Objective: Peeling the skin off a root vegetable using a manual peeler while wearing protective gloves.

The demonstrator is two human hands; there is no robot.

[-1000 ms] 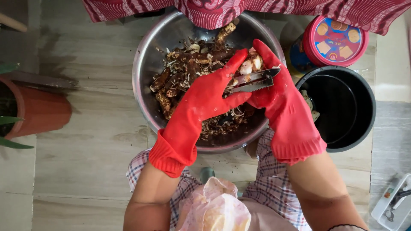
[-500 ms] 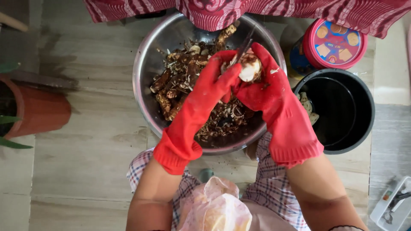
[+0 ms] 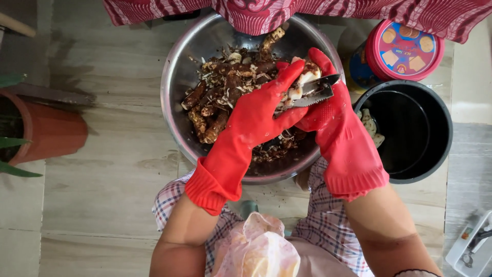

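Observation:
Both my hands wear red rubber gloves over a large steel bowl (image 3: 171, 82) full of brown roots (image 3: 220, 97) and peel scraps. My left hand (image 3: 251, 120) grips a serrated knife (image 3: 315, 88) whose blade points right. My right hand (image 3: 333, 123) holds a partly peeled pale root piece (image 3: 307, 77), thumb raised beside it. The blade lies flat against that piece, just above the bowl's right side.
A black pot (image 3: 410, 128) stands right of the bowl with a few pale peeled pieces (image 3: 370, 125) at its left wall. Behind it is a round pink-lidded tin (image 3: 405, 48). A terracotta plant pot (image 3: 51, 133) lies at the left; red patterned cloth (image 3: 266, 13) hangs at the top.
Half a second ago the blade pointed up behind the root, with both hands bunched together. Now the knife lies flat again, pointing right across the piece, and my left hand has stretched out.

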